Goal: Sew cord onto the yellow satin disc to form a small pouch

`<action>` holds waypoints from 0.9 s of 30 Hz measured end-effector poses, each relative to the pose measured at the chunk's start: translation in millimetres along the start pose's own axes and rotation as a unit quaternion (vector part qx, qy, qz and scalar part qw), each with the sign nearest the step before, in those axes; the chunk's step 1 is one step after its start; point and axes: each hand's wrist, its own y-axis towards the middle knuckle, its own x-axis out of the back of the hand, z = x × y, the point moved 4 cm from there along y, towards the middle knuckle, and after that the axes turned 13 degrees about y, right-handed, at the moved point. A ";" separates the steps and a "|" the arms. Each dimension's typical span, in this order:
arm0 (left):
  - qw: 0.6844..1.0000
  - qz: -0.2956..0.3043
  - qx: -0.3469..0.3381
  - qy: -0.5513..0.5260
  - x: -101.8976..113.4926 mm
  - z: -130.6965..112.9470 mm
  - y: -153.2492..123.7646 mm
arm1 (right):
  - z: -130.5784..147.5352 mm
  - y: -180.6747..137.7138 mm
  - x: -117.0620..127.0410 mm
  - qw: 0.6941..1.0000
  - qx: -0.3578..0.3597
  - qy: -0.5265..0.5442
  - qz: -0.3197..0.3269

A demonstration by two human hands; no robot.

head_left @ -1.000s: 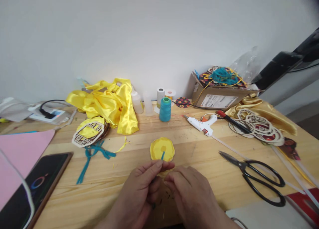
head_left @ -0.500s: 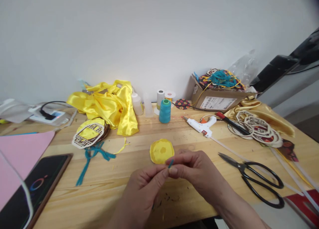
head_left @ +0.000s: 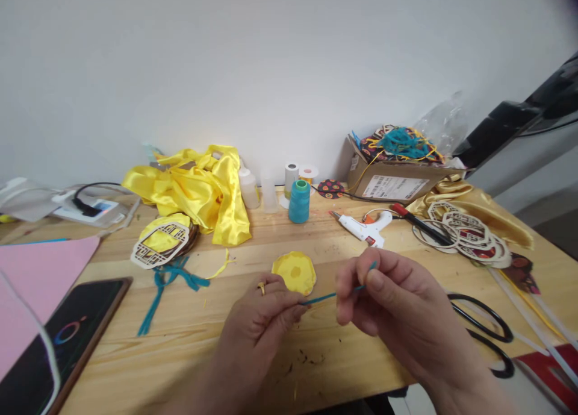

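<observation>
A pale, plain wall rises beyond the yellow disc, the reference for all positions here. The light wooden table, its grain running crosswise, carries the disc, with dark flecks on the disc's near side. Yellow satin cloth is heaped beyond the disc and to its left; a cardboard box stands beyond it to the right. The right hand, right of the disc, pinches one end of a teal cord between thumb and index finger, other fingers curled. The left hand, on the disc's near left, has thumb and fingers closed on the cord's opposite end. The box bears a white label with a barcode; its lettering is too small to read. The cord lies near the disc's near right edge, its long axis crosswise, the right end slanting up and pointing toward the box.
</observation>
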 end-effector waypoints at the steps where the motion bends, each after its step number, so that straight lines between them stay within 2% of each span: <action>1: 0.999 -0.017 -0.020 0.020 2.7 1.4 2.4 | 3.5 -0.1 -2.5 1.000 0.009 0.002 0.008; 3: 0.993 -0.072 -0.058 0.078 10.9 3.4 5.6 | 9.5 1.8 -5.0 0.999 0.039 -0.017 0.006; 5: 0.973 -0.167 -0.057 0.147 24.4 3.7 4.0 | 13.8 6.3 -4.8 0.996 0.074 -0.056 -0.008; 7: 0.939 -0.294 -0.025 0.178 41.6 0.2 -5.0 | 15.1 12.1 -3.7 0.991 0.099 -0.091 -0.020; 9: 0.931 -0.341 0.033 0.126 51.3 -2.0 -14.9 | 13.3 16.8 -3.5 0.987 0.110 -0.115 -0.028; 10: 0.952 -0.286 0.085 0.061 48.7 0.2 -16.5 | 11.5 17.9 -4.4 0.985 0.111 -0.127 -0.029; 11: 0.975 -0.179 0.130 -0.024 39.5 2.3 -16.6 | 9.2 17.9 -5.8 0.983 0.109 -0.142 -0.029; 12: 0.975 -0.038 0.181 -0.122 24.5 4.0 -17.8 | 6.4 16.7 -7.7 0.981 0.105 -0.162 -0.027; 13: 0.942 0.067 0.232 -0.233 10.2 4.3 -21.2 | 3.5 14.2 -10.1 0.977 0.100 -0.188 -0.022; 14: 0.890 0.138 0.276 -0.337 -2.5 3.4 -24.7 | 0.2 10.5 -12.8 0.971 0.094 -0.220 -0.010; 15: 0.840 0.170 0.293 -0.425 -11.6 1.7 -25.9 | -3.4 6.0 -15.6 0.963 0.089 -0.255 0.012; 16: 0.803 0.194 0.290 -0.483 -18.7 -0.2 -25.7 | -7.4 0.8 -18.5 0.951 0.085 -0.294 0.041; 18: 0.777 0.186 0.273 -0.536 -25.6 0.7 -22.5 | -16.7 -10.2 -23.5 0.916 0.082 -0.373 0.122; 20: 0.783 0.169 0.268 -0.535 -27.7 5.1 -20.0 | -27.2 -18.9 -25.8 0.870 0.078 -0.446 0.193; 22: 0.791 0.164 0.281 -0.518 -28.1 10.0 -19.4 | -38.9 -22.1 -25.4 0.819 0.061 -0.520 0.237; 25: 0.799 0.148 0.300 -0.499 -25.7 15.5 -18.1 | -62.9 -19.6 -20.9 0.732 -0.023 -0.604 0.313; 27: 0.800 0.128 0.313 -0.496 -23.5 17.7 -16.2 | -80.5 -17.9 -13.6 0.689 -0.098 -0.616 0.369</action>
